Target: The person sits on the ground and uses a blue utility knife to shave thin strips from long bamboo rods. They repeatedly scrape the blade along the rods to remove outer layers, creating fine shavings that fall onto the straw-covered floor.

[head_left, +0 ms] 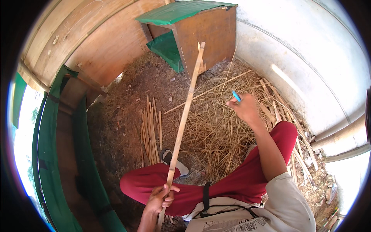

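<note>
Bamboo strip [184, 112]: one, long, clenched at its lower end in left hand [159, 199]. Right hand [244, 107] grips one blue-handled tool [236, 96]. One bundle of cut strips [150, 131] lies on the ground.

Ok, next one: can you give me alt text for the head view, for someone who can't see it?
A seated person in red trousers grips a long bamboo strip in the left hand, while the raised right hand holds a blue-handled tool. Cut bamboo slats and straw-like shavings cover the dirt floor.
</note>
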`<state>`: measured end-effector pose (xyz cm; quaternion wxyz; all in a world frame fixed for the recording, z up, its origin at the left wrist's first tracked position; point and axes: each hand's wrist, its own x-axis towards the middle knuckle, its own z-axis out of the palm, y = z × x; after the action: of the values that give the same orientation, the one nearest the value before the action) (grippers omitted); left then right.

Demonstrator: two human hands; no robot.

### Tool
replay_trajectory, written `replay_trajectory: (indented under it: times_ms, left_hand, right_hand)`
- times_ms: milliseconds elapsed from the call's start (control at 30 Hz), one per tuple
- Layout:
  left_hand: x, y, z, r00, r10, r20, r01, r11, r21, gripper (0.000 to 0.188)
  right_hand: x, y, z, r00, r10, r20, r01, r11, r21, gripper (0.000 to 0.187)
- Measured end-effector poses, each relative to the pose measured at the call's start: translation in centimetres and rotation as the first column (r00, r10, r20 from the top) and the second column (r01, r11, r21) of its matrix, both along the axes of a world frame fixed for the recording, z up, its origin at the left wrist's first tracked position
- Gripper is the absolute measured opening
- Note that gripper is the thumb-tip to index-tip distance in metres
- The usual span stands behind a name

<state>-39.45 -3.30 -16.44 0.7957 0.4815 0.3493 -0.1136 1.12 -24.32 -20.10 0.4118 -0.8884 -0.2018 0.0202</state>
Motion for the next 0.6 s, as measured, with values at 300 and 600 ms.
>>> replay_trajectory:
  times_ms: [300, 600]
  left_hand:
    - [6.5, -1.4, 0.0, 0.98, -0.198, -0.006, 0.197, 0.97, 0.143, 0.055]
    - [9.2, -2.5, -2.8, 0.939, -0.335, 0.078, 0.2, 0.717, 0.668, 0.047]
  right_hand:
    - [-2.7, 4.0, -0.2, 0.609, 0.346, -0.714, 0.059, 0.878, 0.476, 0.041]
    - [-3.6, 5.4, -1.4, 0.673, 0.379, -0.635, 0.216, 0.72, 0.659, 0.021]
